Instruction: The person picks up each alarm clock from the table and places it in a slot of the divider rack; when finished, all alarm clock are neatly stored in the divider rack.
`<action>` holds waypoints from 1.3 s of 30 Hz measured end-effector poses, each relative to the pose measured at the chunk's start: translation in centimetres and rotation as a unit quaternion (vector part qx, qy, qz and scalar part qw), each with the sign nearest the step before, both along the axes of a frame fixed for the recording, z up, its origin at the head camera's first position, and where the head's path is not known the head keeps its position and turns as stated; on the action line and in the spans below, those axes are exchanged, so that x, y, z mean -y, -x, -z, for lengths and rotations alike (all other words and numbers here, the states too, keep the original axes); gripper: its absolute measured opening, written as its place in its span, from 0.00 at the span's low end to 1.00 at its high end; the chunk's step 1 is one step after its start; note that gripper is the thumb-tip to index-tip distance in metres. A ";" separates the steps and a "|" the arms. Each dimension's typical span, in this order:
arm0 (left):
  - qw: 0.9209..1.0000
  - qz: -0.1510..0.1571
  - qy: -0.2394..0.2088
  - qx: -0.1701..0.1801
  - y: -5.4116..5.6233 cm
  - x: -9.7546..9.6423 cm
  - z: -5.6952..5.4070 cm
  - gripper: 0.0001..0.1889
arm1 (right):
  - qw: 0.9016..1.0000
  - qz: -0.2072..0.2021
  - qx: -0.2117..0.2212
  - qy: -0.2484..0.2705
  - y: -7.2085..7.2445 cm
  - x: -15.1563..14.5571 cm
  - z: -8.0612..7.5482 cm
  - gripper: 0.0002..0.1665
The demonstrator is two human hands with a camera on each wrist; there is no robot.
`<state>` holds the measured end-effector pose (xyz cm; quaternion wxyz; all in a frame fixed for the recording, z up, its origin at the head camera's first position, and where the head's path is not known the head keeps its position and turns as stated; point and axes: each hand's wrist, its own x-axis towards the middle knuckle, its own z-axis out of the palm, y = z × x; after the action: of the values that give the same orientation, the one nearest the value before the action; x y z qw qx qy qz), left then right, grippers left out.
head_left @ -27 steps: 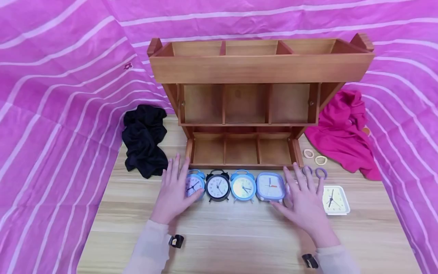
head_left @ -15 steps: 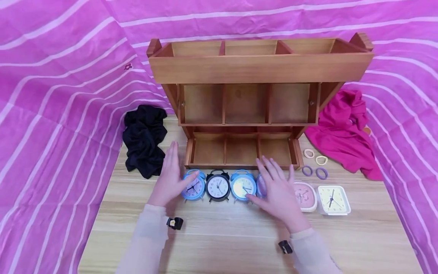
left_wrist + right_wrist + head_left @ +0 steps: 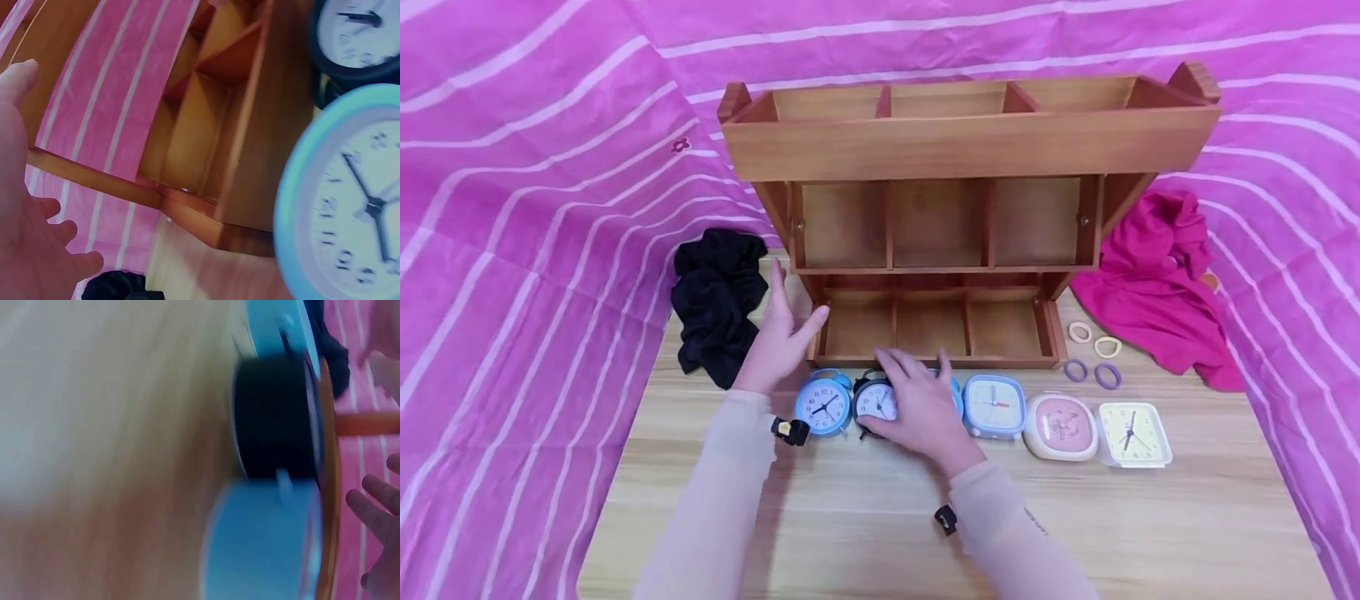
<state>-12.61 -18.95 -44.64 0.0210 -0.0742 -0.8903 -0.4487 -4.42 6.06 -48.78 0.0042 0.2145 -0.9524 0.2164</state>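
Note:
In the head view a row of several alarm clocks stands before a wooden tiered shelf [image 3: 970, 150]. From the left come a blue twin-bell alarm clock [image 3: 823, 406], a black one [image 3: 871, 402], a second blue one [image 3: 957, 398] and a blue square clock [image 3: 995, 407]. My left hand [image 3: 778, 346] is raised above and left of the first blue clock, thumb and fingers spread, holding nothing. Over the black and second blue clocks hovers my right hand [image 3: 925, 408], covering parts of both. The right wrist view shows its fingers [image 3: 369, 512] spread and apart from the clocks.
A pink-faced clock [image 3: 1062, 427] and a white square clock [image 3: 1135, 435] end the row at the right. Several small ring-shaped bands [image 3: 1107, 377] lie behind them. Black cloth [image 3: 718, 308] is heaped left of the shelf, magenta cloth [image 3: 1157, 292] right of it.
My right hand has swept left along the row, from the pink-faced clock to the black one. My left hand has lifted away from the first blue clock toward the shelf. The clocks stay put.

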 end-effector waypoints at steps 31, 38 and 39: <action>0.991 -0.040 -0.104 -0.069 4.4 -1.6 -2.9 0.48 | 0.998 -0.033 0.045 -0.041 -0.4 9.1 2.4 0.57; 0.991 -0.043 -0.100 -0.072 4.6 -1.6 -3.1 0.49 | 0.998 -0.030 0.045 -0.034 -0.3 9.0 2.7 0.57; 0.991 -0.044 -0.102 -0.071 4.6 -1.7 -3.1 0.49 | 0.998 -0.030 0.044 -0.035 -0.3 9.0 2.8 0.57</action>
<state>-17.26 -17.28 -41.56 0.1111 -0.0641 -0.8387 -0.5292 -4.13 -2.98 -51.58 -0.0514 0.2330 -0.9518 0.1926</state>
